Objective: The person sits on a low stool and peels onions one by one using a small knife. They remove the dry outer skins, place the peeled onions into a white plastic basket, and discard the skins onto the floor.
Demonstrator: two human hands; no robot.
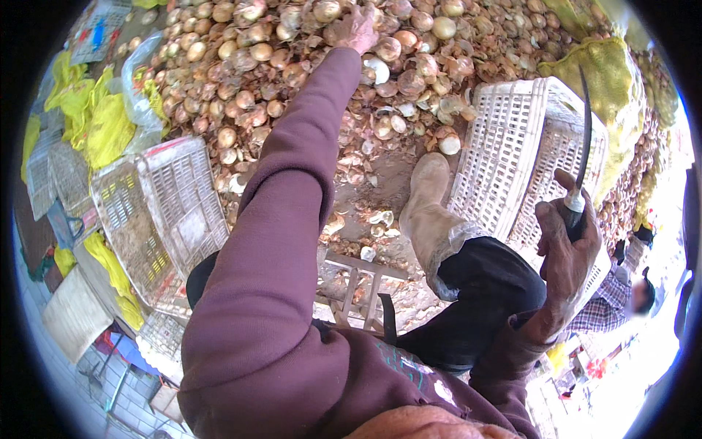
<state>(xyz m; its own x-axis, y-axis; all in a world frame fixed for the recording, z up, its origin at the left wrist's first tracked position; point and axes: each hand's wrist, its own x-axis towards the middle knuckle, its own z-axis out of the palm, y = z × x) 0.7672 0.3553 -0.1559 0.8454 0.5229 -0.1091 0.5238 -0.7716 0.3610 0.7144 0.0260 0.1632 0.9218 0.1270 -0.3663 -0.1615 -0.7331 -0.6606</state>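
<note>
My left arm stretches forward, and my left hand (357,28) is among the onions at the far part of a large heap (247,99). A pale onion (327,11) lies right by its fingers; whether they grip one I cannot tell. On the right, my right hand (570,252) is raised and closed around the dark handle of a knife (587,126). Its slim, slightly curved blade points up, away from me. A light collar joins blade and handle. Behind the knife stands a white plastic crate (496,131).
Another dirty white crate (181,203) stands to my left, near yellow mesh bags (109,131). Beside my boot (430,181), onion skins litter the ground. A full yellow mesh sack (598,82) leans beyond the right crate. Another person (609,299) is at the far right.
</note>
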